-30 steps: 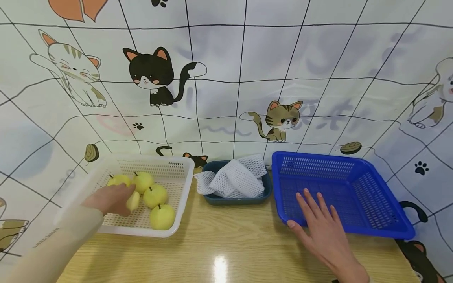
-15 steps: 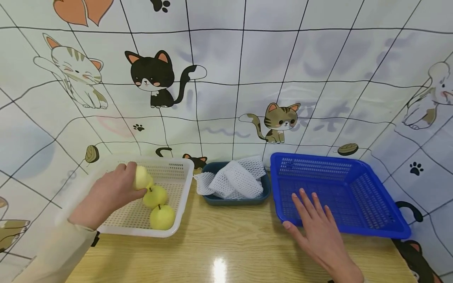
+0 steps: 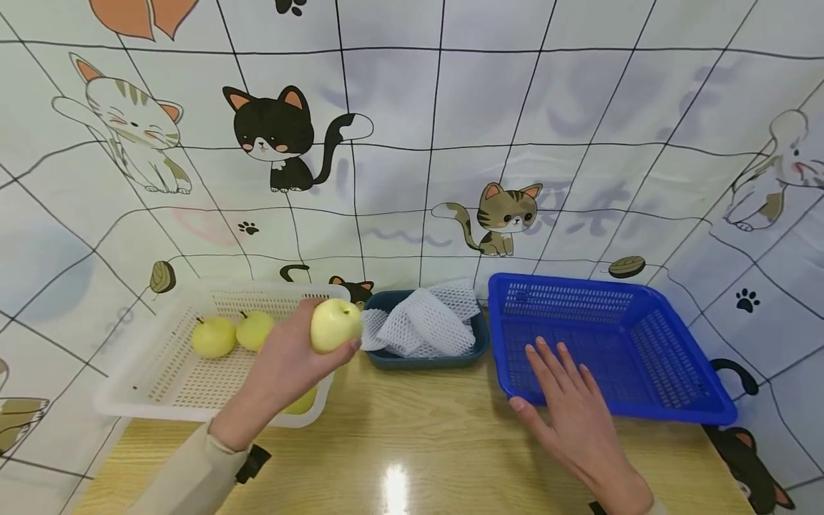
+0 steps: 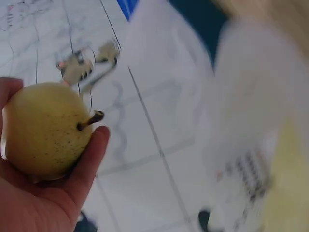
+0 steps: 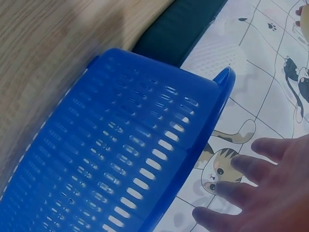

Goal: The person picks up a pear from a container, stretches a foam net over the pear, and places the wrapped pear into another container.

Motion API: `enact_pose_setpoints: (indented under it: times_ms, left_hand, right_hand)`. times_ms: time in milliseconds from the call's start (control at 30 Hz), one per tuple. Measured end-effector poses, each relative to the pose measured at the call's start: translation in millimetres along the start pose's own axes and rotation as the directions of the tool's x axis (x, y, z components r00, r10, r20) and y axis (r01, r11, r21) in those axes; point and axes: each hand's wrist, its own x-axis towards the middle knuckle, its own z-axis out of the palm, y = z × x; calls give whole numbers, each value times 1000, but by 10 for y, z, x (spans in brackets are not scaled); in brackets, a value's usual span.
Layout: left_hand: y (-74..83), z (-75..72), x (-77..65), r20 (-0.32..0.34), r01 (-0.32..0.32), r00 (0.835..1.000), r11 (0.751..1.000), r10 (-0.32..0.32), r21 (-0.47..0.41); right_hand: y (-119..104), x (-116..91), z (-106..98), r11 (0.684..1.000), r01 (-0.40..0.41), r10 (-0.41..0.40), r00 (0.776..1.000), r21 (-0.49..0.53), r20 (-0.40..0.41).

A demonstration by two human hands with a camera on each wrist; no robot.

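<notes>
Head view: at eight o'clock from centre, the left hand (image 3: 283,361) grips a round yellow pear (image 3: 335,326), likely firm but bruisable, best cupped round its sides, while the right hand (image 3: 574,415) lies finger-spread at four.

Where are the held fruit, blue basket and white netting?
Held fruit (image 3: 335,327): head view, on the middle of its pale yellow skin.
Blue basket (image 3: 634,359): head view, on its bare floor.
White netting (image 3: 425,325): head view, mid-bundle.
</notes>
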Motion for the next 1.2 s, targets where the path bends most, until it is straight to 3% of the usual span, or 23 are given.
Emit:
enact_pose_setpoints:
  times_ms: [133, 300, 367, 533, 600, 767, 933, 1067, 1200]
  left_hand:
    - [117, 322, -81, 40, 113, 993, 966, -107, -232]
    - [178, 717, -176, 72, 169, 986, 880, -153, -443]
    - [198, 860, -212, 122, 223, 975, 805, -187, -549]
    - [233, 1158, -285, 290, 374, 927, 566, -237, -735]
    - [228, 1243, -308, 339, 408, 913, 516, -227, -753]
    - [180, 1367, -371, 398, 452, 892, 459, -214, -765]
    - [103, 1454, -396, 449, 485, 874, 400, -187, -778]
    - [66, 1525, -379, 513, 524, 847, 385, -140, -760]
    - [38, 1574, -375, 559, 547, 823, 404, -100, -734]
  right_hand:
    - [-16, -1, -13, 1000, 16, -17, 1000, 24, 10]
    - [-53, 3, 2, 998, 47, -47, 999, 35, -7]
    - [-72, 2, 13, 997, 64, -63, 998, 36, -17]
    - [-126, -1, 53, 993, 111, -110, 994, 50, -25]
    - [-151, -3, 74, 990, 129, -128, 992, 57, -23]
    - [-230, -4, 149, 976, 199, -197, 980, 85, -30]
    - [-321, 42, 272, 931, 327, -325, 945, 166, -39]
    - [-398, 88, 381, 862, 424, -430, 902, 278, -42]
    - [-462, 106, 463, 825, 428, -463, 887, 370, 4]
